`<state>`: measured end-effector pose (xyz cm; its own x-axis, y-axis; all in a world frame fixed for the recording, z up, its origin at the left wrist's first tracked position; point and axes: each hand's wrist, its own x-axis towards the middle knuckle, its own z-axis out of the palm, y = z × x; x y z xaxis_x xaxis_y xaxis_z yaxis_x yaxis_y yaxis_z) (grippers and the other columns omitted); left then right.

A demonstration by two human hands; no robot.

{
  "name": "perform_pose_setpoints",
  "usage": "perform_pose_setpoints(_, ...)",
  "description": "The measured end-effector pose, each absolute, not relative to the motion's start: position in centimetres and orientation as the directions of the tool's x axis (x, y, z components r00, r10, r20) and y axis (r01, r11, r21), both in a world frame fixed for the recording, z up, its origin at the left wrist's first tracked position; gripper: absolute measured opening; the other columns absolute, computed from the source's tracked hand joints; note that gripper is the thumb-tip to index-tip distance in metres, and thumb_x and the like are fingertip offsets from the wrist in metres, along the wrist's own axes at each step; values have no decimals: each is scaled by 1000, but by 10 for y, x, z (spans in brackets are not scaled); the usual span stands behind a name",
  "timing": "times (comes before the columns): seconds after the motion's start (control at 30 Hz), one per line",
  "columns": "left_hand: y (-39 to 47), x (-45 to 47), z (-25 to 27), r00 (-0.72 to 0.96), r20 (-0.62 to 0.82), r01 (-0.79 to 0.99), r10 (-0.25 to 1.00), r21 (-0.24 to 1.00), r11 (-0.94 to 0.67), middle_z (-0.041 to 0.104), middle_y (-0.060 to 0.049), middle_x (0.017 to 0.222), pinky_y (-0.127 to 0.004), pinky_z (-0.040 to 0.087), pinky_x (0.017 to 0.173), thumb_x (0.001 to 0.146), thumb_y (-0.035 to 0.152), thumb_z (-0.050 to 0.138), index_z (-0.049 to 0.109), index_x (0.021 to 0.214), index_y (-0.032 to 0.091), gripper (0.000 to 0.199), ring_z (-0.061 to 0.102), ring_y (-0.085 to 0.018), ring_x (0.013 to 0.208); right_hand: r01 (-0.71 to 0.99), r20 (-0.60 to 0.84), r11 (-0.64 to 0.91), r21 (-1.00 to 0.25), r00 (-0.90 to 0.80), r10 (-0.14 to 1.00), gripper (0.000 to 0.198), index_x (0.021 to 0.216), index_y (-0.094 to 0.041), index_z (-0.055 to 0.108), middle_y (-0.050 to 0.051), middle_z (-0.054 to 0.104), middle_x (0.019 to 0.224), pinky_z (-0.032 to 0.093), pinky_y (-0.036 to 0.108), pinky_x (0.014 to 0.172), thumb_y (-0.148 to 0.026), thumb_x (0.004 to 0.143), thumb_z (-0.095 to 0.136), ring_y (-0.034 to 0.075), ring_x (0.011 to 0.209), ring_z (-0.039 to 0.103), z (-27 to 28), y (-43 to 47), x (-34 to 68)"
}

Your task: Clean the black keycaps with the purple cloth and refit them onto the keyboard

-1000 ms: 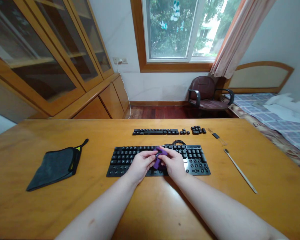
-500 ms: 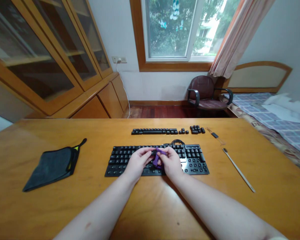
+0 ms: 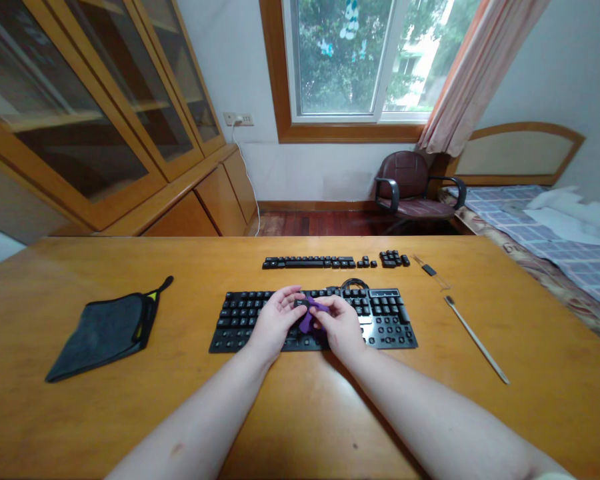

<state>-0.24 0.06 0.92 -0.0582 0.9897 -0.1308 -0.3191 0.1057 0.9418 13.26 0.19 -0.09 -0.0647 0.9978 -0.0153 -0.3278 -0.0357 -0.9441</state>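
Observation:
A black keyboard (image 3: 240,312) lies on the desk, its lower rows bare of keycaps. Above its middle, my left hand (image 3: 274,322) pinches a black keycap (image 3: 301,303) between thumb and fingers. My right hand (image 3: 344,327) is closed on a purple cloth (image 3: 307,323), which presses against the keycap. Part of the cloth hangs down toward the keyboard. The fingertips of my right hand are partly hidden in the cloth's folds.
Behind the keyboard, removed keycaps (image 3: 309,263) lie in rows, with a keypad group (image 3: 393,259) further right. A wire keycap puller (image 3: 429,270) and a thin brush (image 3: 477,341) lie at the right. A folded dark grey cloth (image 3: 105,331) rests at the left.
My left fingers have opened a little and the keycap's top now shows between them. The purple cloth has shifted slightly left and turned against the keycap.

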Motion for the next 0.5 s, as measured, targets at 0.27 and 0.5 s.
perform_pose_setpoints(0.27,3,-4,9,-70,-158,-348,985,929,125,67,-8,96,-28,49,77,62,24,75,61,88,14,31,63,-16,85,-268,-25,-48,-962,-90,996,19,75,-18,66,1,66,72,48,23,46,-29,62,73,10,51,55,-1,1,133)
perform_pose_setpoints(0.5,2,-3,15,-68,-234,-469,970,866,176,65,-8,108,-23,49,76,62,18,75,61,105,18,45,62,-15,92,-208,60,38,-977,-105,993,14,76,-20,69,5,68,87,51,27,57,-26,64,72,16,69,61,-5,2,134)
